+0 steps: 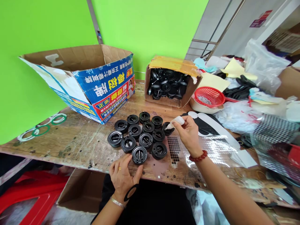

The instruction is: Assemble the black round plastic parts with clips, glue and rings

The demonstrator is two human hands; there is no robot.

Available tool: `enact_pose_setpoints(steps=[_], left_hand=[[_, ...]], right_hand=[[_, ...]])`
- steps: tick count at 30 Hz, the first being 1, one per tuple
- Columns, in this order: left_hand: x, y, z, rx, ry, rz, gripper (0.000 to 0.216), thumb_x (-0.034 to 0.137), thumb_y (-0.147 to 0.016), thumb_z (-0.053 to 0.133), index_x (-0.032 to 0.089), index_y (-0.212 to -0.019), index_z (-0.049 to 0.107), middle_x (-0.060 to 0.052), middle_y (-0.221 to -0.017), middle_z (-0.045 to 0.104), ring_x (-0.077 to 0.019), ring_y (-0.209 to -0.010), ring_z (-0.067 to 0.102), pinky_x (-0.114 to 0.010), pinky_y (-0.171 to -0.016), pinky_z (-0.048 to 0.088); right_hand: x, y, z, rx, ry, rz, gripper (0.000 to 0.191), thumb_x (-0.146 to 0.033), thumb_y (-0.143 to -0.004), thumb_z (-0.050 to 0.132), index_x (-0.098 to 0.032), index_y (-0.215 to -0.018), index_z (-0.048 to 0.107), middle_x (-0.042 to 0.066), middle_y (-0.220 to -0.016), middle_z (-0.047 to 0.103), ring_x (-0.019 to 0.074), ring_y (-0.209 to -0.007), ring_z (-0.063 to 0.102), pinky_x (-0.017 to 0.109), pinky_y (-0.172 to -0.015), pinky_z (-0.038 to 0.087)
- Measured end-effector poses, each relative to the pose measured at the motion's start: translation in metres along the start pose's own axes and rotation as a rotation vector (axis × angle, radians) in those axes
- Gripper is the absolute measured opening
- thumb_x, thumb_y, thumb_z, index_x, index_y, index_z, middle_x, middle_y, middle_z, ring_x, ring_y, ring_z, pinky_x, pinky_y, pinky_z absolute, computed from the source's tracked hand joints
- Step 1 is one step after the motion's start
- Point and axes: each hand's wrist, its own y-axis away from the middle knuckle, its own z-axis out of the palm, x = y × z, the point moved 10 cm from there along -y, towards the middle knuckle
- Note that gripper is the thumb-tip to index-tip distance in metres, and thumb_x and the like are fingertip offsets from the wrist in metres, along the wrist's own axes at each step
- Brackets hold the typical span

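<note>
Several round black plastic parts (140, 137) lie grouped on the worn wooden table (77, 147). My left hand (123, 176) rests at the table's near edge, its fingers touching the nearest black part (139, 155). My right hand (188, 132) is closed on a small white squeeze bottle (177, 121), whose nozzle points down at the rightmost black part (167, 128). A clear sheet of small black round dots (173, 150) lies just under my right wrist.
A large open blue printed carton (93, 84) stands at the back left. A smaller cardboard box full of black parts (167, 82) lies on its side behind the group. A red basket (209, 97), plastic bags and paper crowd the right. Green and white rings (42, 128) lie far left.
</note>
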Motion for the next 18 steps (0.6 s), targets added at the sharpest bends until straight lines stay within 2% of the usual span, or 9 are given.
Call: enact_pose_setpoints(steps=[12,18], left_hand=[[-0.001,0.000,0.000,0.029,0.005,-0.026,0.041,0.041,-0.086,0.064,0.019,-0.118,0.054,-0.010,-0.102,0.072,-0.0252,-0.092,0.066,-0.040,-0.089,0.042],[0.000,0.001,0.000,0.026,-0.022,-0.002,0.041,0.043,-0.086,0.064,0.016,-0.115,0.055,-0.011,-0.100,0.072,-0.0248,-0.090,0.065,-0.039,-0.089,0.041]], right_hand=[[0.034,0.001,-0.044,0.140,-0.182,0.181,0.033,-0.041,-0.068,0.081,-0.020,-0.081,0.059,-0.002,-0.072,0.063,0.0127,-0.062,0.053,0.027,-0.057,0.044],[0.035,0.000,-0.045,0.130,-0.159,0.136,0.032,-0.040,-0.069,0.081,-0.021,-0.079,0.057,-0.004,-0.069,0.061,0.0119,-0.058,0.051,0.026,-0.054,0.041]])
